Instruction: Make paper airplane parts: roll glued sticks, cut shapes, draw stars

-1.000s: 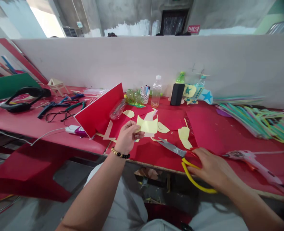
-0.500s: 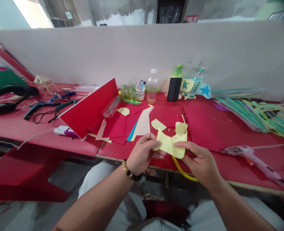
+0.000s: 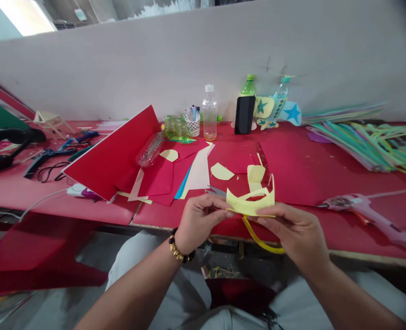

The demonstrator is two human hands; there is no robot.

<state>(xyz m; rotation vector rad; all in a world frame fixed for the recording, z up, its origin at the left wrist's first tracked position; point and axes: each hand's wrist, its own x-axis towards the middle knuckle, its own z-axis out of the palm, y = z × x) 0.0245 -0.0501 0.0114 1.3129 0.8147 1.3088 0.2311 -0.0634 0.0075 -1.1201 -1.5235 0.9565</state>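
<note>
A cut piece of pale yellow paper (image 3: 247, 205) is stretched between my hands above the table's front edge, bent so its lower edge faces me. My left hand (image 3: 203, 217) pinches its left end between thumb and fingers. At the other end, my right hand (image 3: 292, 227) grips the same sheet. Just behind lie more yellow paper scraps (image 3: 222, 171), and scissors (image 3: 216, 190) partly hidden by my left hand. A yellow strip (image 3: 260, 238) hangs below the paper over the table edge.
A pink glue gun (image 3: 368, 215) lies at the right, before a pile of coloured strips (image 3: 357, 142). Behind stand a clear bottle (image 3: 210, 114), a pen cup (image 3: 193, 126) and a black phone (image 3: 244, 114). A red board (image 3: 113, 153) leans at the left near headphones (image 3: 10, 142).
The yellow paper has tilted from facing me to nearly edge-on, both hands still holding it. Scissors now show beside my left hand. The view has shifted slightly.
</note>
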